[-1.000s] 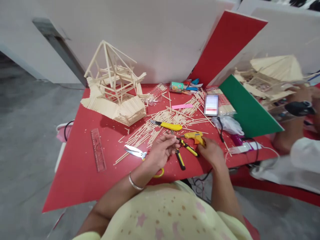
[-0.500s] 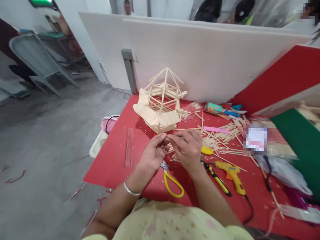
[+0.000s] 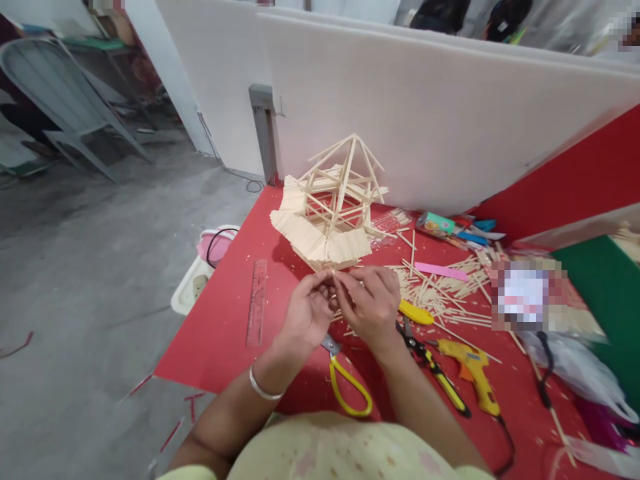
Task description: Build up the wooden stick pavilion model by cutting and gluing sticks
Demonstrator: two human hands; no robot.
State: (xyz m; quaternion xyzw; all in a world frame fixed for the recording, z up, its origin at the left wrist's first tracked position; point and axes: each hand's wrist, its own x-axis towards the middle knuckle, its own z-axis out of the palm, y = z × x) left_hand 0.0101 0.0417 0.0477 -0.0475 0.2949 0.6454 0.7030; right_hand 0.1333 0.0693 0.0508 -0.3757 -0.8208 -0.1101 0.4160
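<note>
Now bringing the right hand (image 3: 375, 303) in to meet the left hand (image 3: 307, 310), after reaching to the yellow glue gun (image 3: 459, 353) a second ago, and leaving that tool lying on the red tabletop (image 3: 220, 333) at four o'clock from the joined fingertips. Also turning the view leftward, bringing the stick model (image 3: 313, 235) nearer the middle. Judging by this, shifting the work from the tool to close, two-handed fingertip handling, probably of something tiny.

Pinching thumb and forefinger together on each hand, tip meeting tip, and curling the other fingers loosely in. Cannot tell what is being clamped there, if anything; too small to make out.

Keeping the stick model at twelve o'clock, just beyond the fingertips and standing on the tabletop. Pointing its open, peaked frame upward, with the tip showing toward one o'clock. Running its near slatted edge roughly from ten o'clock down toward five, then bending up toward two. Cannot name one long axis surely, with height and breadth looking much alike from here.

Leaving loose sticks (image 3: 435, 297) scattered at three o'clock, a yellow-handled pair of scissors (image 3: 331, 345) at six, partly behind the left hand, and a clear ruler (image 3: 257, 303) between eight and nine.
</note>
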